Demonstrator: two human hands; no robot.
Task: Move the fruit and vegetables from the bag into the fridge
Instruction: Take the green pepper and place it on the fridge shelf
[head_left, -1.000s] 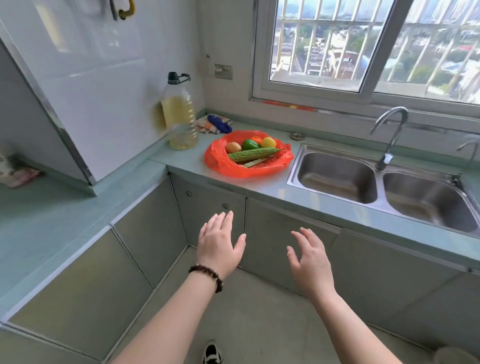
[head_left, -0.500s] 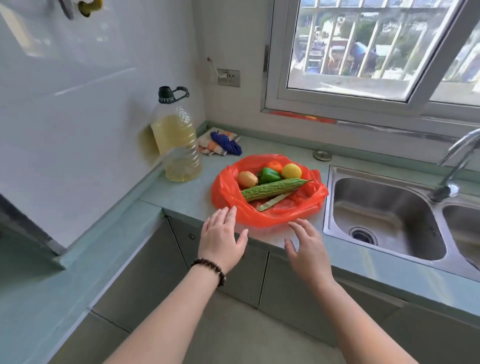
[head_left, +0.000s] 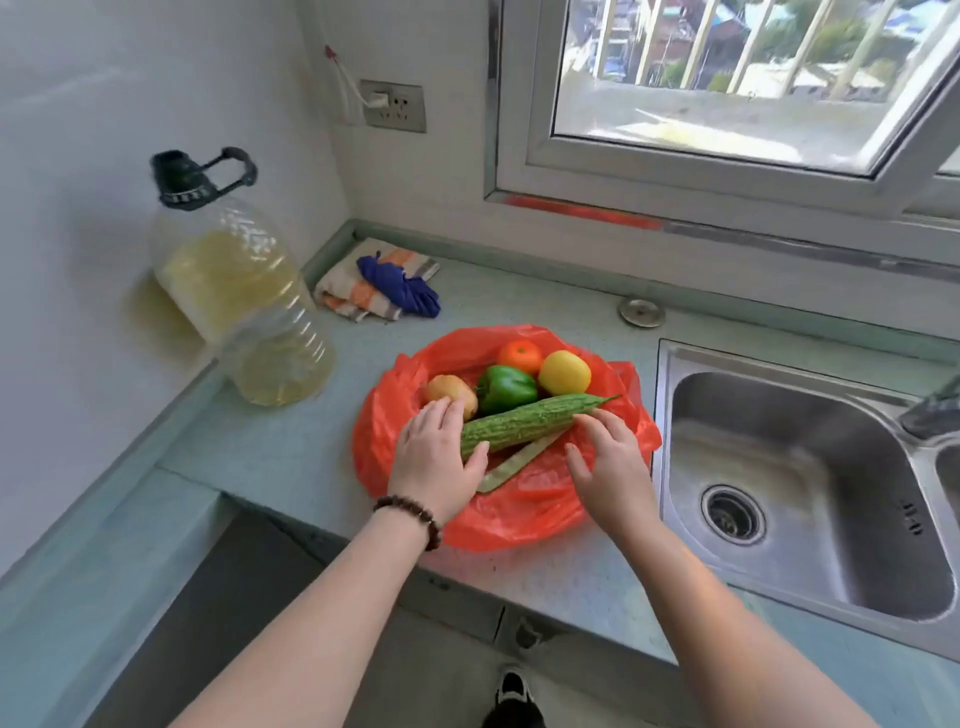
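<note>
Both hands were at the first pick: the left hand (head_left: 434, 457) and right hand (head_left: 610, 462), fingers spread and unclosed, touched the long bumpy green bitter gourd (head_left: 530, 423) lying in the open red plastic bag (head_left: 519, 514) on the countertop, which next called for closing and lifting.

bag (head_left: 524, 512) w/ veg on counter (head_left: 270, 452), sink (head_left: 810, 493) right, bottle (head_left: 244, 312) left

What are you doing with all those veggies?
A person is reaching into the red bag on the counter. The left hand and right hand are on either end of the long bumpy bitter gourd. The potato, green pepper, orange and lemon sit in the bag.
</note>
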